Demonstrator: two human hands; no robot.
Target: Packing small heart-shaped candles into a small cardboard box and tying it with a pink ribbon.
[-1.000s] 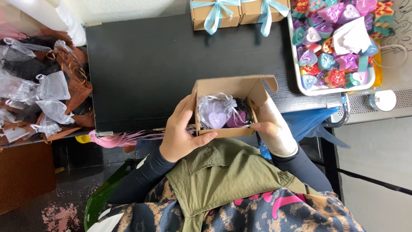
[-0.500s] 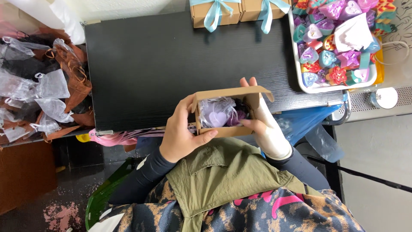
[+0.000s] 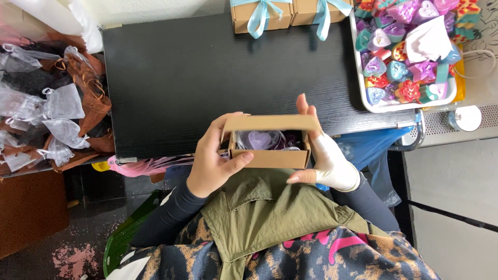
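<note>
Cardboard box (image 3: pixel 270 155) (long axis crosswise) between both hands (image 3: pixel 212 161)

Soft, even daylight, sharp throughout, with faint glare on the black table (image 3: pixel 207 78) and weak shadows.

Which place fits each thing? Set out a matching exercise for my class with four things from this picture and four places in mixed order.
Things:
1. small brown box
2. white tray of coloured shapes
3. clear mesh pouches
4. ribboned boxes

Places:
A. far edge of the black table
B. between left hand and right hand
C. table's right end
D. left of the table

Pairs: 1-B, 2-C, 3-D, 4-A
</note>
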